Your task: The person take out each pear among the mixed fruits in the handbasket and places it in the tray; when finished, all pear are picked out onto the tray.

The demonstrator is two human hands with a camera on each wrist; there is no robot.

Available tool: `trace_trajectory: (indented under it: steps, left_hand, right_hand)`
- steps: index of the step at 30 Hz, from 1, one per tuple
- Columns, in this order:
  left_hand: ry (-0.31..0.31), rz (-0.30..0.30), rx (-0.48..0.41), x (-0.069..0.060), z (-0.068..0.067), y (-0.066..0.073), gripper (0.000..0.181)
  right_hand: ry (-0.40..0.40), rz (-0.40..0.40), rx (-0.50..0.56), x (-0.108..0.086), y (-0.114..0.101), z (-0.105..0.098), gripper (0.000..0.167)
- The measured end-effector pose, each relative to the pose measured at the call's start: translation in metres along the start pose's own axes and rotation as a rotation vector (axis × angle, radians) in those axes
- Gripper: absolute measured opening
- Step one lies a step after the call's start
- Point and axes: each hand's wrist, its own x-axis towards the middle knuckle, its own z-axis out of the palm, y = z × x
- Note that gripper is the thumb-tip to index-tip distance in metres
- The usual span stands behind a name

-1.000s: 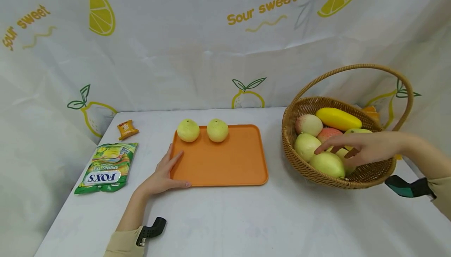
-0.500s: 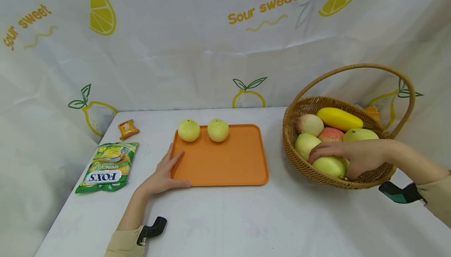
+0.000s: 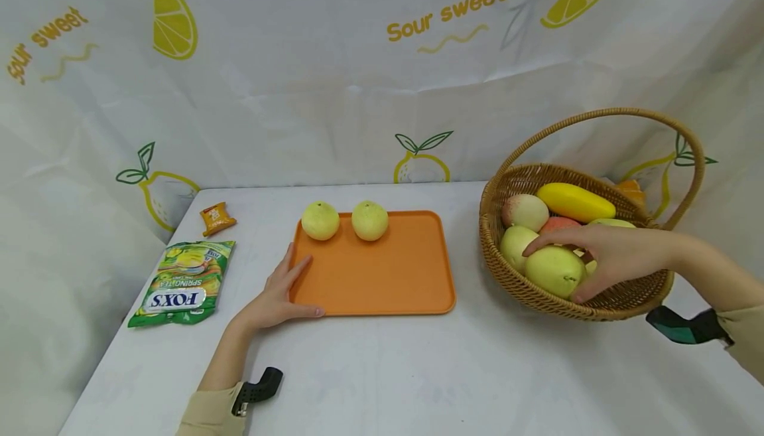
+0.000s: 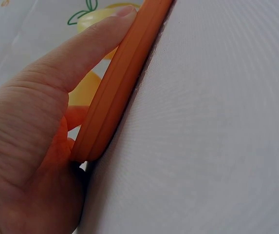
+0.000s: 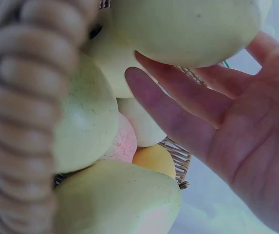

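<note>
My right hand [image 3: 627, 253] is inside the wicker basket [image 3: 498, 265], its thumb and fingers round a pale yellow-green pear [image 3: 552, 269]. That pear fills the top of the right wrist view, with fingers [image 5: 178, 117] against its underside. My left hand [image 3: 276, 298] rests at the near left corner of an orange tray [image 3: 382, 270]. Its thumb [image 4: 88, 46] lies straight along the front rim, and the other fingers reach along the left side. Two yellow-green pears [image 3: 319, 221] stand side by side at the tray's back left.
The basket also holds a yellow mango-like fruit [image 3: 575, 202], a pinkish peach [image 3: 525, 212] and several pale green fruits. Its tall handle [image 3: 597, 115] arches over them. A green FOX'S candy bag [image 3: 182, 283] and a small orange packet [image 3: 217, 219] lie left of the tray.
My right hand first reached lower over the pear, then closed its thumb and fingers round it. The pear has turned and shifted slightly upward. The left hand has stayed put.
</note>
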Motion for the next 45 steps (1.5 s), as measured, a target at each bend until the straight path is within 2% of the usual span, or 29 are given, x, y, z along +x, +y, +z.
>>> trace_trajectory:
  steps: [3,6,16,22,24,28,30,38,45]
  left_hand:
    - [0.000,-0.003,0.000,0.000,0.000,0.000,0.108]
    - [0.002,-0.006,0.001,0.000,0.000,0.001,0.109]
    - [0.008,0.016,0.005,-0.001,0.000,0.000,0.108]
    - [0.010,0.011,0.010,0.000,0.000,0.000,0.108]
    - [0.008,0.005,0.007,0.000,0.001,0.000,0.108]
    - [0.002,-0.003,0.000,0.000,0.001,0.000,0.108]
    - [0.003,-0.004,-0.001,0.000,0.001,0.000,0.108]
    - [0.001,-0.005,-0.010,-0.001,0.001,0.002,0.108]
    - [0.004,-0.009,-0.003,-0.001,0.000,0.003,0.109]
  right_hand:
    - [0.036,-0.049,0.058,0.000,-0.001,0.000,0.066]
    - [0.075,-0.046,0.111,0.001,-0.003,0.001,0.065]
    - [0.273,0.128,0.185,0.004,-0.021,0.013,0.067]
    - [0.372,0.254,0.364,0.013,-0.032,0.023,0.065]
    - [0.393,0.232,0.497,0.017,-0.034,0.026,0.061]
    - [0.413,0.134,0.766,0.024,-0.040,0.032,0.054]
    - [0.412,0.096,0.863,0.028,-0.044,0.034,0.054]
    - [0.451,0.066,1.118,0.043,-0.062,0.041,0.048]
    - [0.441,0.029,1.273,0.061,-0.082,0.045,0.045]
